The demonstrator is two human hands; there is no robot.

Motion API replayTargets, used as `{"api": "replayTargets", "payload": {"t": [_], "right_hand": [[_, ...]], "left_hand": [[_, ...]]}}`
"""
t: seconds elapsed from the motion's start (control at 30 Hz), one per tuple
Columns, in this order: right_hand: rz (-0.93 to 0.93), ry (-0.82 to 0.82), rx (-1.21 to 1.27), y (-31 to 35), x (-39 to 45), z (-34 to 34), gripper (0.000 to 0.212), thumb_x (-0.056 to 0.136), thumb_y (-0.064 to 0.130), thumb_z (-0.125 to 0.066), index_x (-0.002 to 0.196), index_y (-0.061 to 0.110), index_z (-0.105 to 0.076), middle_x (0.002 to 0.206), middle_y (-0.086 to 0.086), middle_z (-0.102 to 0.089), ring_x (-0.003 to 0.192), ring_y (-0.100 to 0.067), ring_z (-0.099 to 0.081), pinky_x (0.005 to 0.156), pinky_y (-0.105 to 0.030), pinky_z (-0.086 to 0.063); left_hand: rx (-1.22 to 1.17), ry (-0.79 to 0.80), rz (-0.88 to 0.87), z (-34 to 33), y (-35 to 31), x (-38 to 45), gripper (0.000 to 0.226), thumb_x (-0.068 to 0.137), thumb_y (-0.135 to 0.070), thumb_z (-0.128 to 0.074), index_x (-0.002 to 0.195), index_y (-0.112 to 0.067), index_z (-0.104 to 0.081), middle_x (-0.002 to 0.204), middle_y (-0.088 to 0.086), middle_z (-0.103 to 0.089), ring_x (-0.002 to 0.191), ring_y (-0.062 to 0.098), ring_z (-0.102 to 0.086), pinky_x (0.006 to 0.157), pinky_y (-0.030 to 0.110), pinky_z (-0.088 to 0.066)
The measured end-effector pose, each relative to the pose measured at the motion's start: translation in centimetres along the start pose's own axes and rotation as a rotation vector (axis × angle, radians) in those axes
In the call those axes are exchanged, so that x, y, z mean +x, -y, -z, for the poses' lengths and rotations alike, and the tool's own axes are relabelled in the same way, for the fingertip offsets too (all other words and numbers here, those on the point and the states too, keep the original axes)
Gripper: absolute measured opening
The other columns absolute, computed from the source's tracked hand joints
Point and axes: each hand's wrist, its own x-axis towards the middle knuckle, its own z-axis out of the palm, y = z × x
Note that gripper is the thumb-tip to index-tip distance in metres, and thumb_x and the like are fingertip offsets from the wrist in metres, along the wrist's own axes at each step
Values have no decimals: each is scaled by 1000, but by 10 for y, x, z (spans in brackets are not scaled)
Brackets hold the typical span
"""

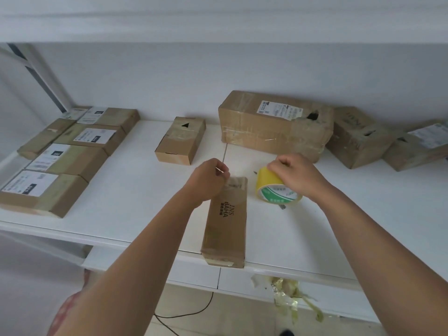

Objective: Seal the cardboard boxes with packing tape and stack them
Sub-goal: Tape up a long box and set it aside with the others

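Left hand (pixel 210 180) hides long box's (pixel 226 219) far end; contact unclear.

A long, narrow brown cardboard box (pixel 225 220) printed with dark lettering lies flat in front of me on the white surface (pixel 135 190), its near end jutting just over the front edge. My left grip (pixel 208 180) pinches a strip of clear tape at its far end. Just to its right, the yellow roll of packing tape (pixel 276 187) with a green-and-white core label stands tilted under my right grip (pixel 295 173). A small brown box (pixel 180 140) lies beyond, a large taped brown box (pixel 274 124) at the back, flat labelled boxes (pixel 60 156) in rows to the left, and two more boxes (pixel 358 137) on the far right.
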Motion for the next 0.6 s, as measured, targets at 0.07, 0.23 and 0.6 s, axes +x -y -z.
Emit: {"api": "replayTargets", "payload": {"t": [0.07, 0.23, 0.6], "right_hand": [[2, 1, -8, 1, 0, 0, 38, 91, 33, -57, 77, -2, -55, 68, -3, -48, 66, -17, -48, 60, -31, -33], [41, -1, -148, 5, 2, -1, 36, 88, 32, -60, 74, 0, -57, 68, -3, -49, 66, -18, -47, 58, -32, -33], [-11, 110, -321, 3, 6, -3, 32, 86, 40, -58, 67, 15, -55, 73, 0, -56, 71, -20, -57, 60, -33, -39]], "left_hand": [[-2, 0, -13, 0, 1, -2, 15, 101, -22, -54, 115, -22, -50, 87, -1, -58, 74, 11, -53, 58, 23, -39], [-38, -7, -11, 6, 3, -3, 29, 101, -19, -54, 128, -23, -43, 87, 4, -60, 79, 14, -56, 64, 24, -41], [-11, -26, 56, 8, 13, -2, 29, 100, -23, -59, 123, -20, -42, 90, 3, -60, 77, 13, -55, 62, 25, -42]]}}
